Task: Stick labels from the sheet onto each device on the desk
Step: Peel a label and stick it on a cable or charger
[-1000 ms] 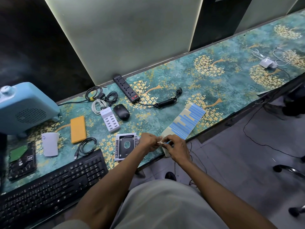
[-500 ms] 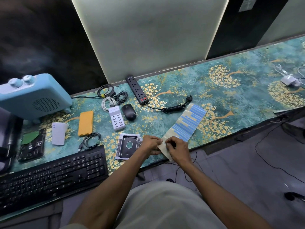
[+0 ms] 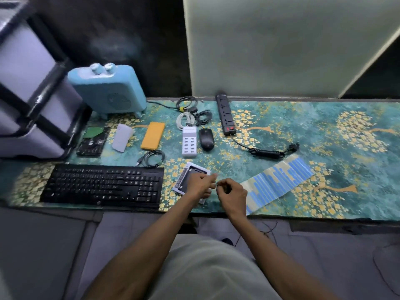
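The label sheet, beige with blue strips, lies slanted on the desk near the front edge. Just left of it, my left hand and my right hand meet fingertip to fingertip, pinching a thin label that is barely visible in the blur. They hover over a silver drive caddy, which my left hand partly hides. The devices are a black keyboard, mouse, white multi-port charger, yellow power bank, small white device, bare hard drive, power strip and blue heater.
A grey box-shaped machine stands at the far left. Coiled cables lie behind the keyboard, and more lie behind the charger. The desk's patterned green top stretches to the right. The desk's front edge runs just below my wrists.
Both hands have lifted off the near end of the label sheet and shifted left over the drive caddy. The view has swung left, and the sheet stays on the desk.
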